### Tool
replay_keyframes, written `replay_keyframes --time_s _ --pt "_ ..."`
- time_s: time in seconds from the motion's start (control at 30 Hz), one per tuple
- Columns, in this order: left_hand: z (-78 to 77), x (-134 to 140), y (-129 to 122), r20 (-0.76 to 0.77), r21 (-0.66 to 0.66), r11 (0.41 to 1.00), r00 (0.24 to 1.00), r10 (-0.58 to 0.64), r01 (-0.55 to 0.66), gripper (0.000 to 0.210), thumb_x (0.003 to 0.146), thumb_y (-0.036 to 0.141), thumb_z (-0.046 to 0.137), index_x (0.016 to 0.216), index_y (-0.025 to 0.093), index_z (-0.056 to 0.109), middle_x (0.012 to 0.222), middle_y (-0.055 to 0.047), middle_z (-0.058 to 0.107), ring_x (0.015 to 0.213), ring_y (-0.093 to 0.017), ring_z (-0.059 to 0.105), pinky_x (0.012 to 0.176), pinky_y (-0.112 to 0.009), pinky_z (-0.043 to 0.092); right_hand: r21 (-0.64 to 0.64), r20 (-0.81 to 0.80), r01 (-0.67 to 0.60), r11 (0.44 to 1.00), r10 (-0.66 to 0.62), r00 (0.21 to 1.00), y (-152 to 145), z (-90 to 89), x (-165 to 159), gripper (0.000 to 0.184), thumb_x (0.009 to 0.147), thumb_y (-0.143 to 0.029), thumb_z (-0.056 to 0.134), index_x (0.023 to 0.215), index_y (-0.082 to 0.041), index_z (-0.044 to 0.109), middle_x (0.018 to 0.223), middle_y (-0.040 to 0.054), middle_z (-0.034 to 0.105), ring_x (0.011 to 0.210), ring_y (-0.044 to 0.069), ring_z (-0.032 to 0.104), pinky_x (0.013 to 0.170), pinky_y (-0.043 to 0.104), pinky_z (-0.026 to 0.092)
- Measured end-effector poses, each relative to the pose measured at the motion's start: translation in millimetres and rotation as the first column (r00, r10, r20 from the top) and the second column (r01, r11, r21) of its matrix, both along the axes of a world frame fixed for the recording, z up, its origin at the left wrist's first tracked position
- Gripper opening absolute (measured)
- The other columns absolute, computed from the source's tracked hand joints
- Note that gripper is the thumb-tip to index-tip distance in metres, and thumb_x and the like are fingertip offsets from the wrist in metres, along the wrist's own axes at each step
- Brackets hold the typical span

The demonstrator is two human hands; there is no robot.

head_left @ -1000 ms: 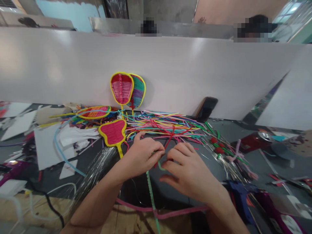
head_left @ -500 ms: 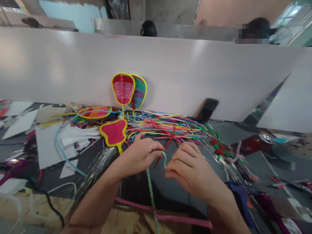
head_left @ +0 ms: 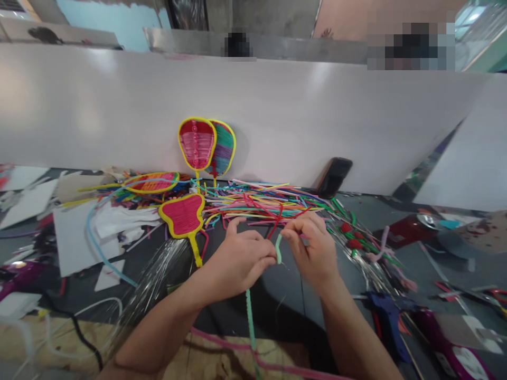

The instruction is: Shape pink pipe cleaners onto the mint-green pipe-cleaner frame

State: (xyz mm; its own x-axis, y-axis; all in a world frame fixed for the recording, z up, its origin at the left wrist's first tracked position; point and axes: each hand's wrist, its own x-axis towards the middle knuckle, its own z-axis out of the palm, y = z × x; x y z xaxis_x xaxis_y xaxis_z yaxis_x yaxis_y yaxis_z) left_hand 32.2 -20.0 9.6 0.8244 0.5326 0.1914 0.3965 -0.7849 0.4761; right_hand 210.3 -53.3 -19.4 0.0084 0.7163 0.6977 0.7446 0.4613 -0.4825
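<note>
To the right of the flat pink fan point(head_left: 184, 215) with the yellow rim, my left hand point(head_left: 251, 256) pinches the green fuzzy stem point(head_left: 250, 316) between thumb and finger, closed snugly, presumably to steady it where its short end curves up. My right hand point(head_left: 311, 245) has thumb and fingertips drawn together on the top of that end, seemingly to control the bend. The stem's long tail hangs below my left hand, nearer me than the fan, and crosses a pink stem point(head_left: 222, 342) (whether the two are joined I can't tell). Behind the fan, two upright fans point(head_left: 197, 142) lean on the white partition point(head_left: 277, 116), probably for want of space; the pile of coloured stems point(head_left: 261, 203) runs off to its right, I suppose for easy reach. The surface is a dark table top point(head_left: 380, 206), with silver strands point(head_left: 158, 269) in front of the fan and paper sheets point(head_left: 83, 237) to its left. Well to its right are a propped phone point(head_left: 335, 177) and a red can point(head_left: 412, 231). Beyond the partition, past the fan, show blurred heads point(head_left: 237, 45) and a grey wall point(head_left: 273, 18)
</note>
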Motion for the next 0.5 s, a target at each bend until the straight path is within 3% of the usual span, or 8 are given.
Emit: replay_keyframes --time_s 0.17,0.27,0.4,0.5 --pt "3.9 -1.6 0.6 0.004 -0.003 0.999 0.999 0.049 -0.049 0.015 0.089 0.024 0.047 0.081 0.022 0.059 0.080 0.005 0.065 0.084 -0.012 0.058 0.106 -0.043 0.004 -0.149 0.032 0.077 0.986 -0.073 0.997 7.7 -9.0 4.0 0.020 0.091 -0.030 0.048 0.073 -0.019 0.050 0.072 0.0013 0.056 0.073 0.016 0.050 0.069 0.031 0.036" --pt "6.2 -3.5 1.4 -0.002 -0.007 0.998 0.998 0.062 -0.062 0.015 0.088 0.023 0.047 0.081 0.022 0.060 0.079 0.004 0.066 0.082 -0.012 0.059 0.106 -0.044 0.005 -0.329 0.090 0.043 0.943 -0.014 0.996 8.1 -10.5 5.1 0.020 0.090 -0.030 0.047 0.074 -0.019 0.052 0.074 0.0017 0.056 0.072 0.016 0.049 0.067 0.029 0.035" --pt "7.8 -6.3 0.8 -0.012 0.017 0.995 0.995 0.097 -0.097 0.017 0.089 0.023 0.045 0.081 0.022 0.061 0.080 0.004 0.066 0.084 -0.013 0.058 0.105 -0.045 0.008 -0.580 0.020 -0.190 0.792 0.247 0.969 4.6 -8.7 7.2 0.020 0.090 -0.027 0.045 0.075 -0.018 0.054 0.073 0.0003 0.055 0.067 0.013 0.049 0.060 0.025 0.035" --pt "8.3 -8.3 -0.5 -0.021 0.042 0.994 0.995 0.099 -0.098 0.018 0.089 0.023 0.044 0.082 0.023 0.061 0.083 0.004 0.067 0.086 -0.013 0.058 0.105 -0.045 0.008 -0.662 -0.081 -0.370 0.651 0.429 0.900 1.4 -4.3 10.3 0.016 0.089 -0.025 0.045 0.078 -0.017 0.055 0.072 -0.0007 0.054 0.064 0.011 0.048 0.058 0.022 0.036"
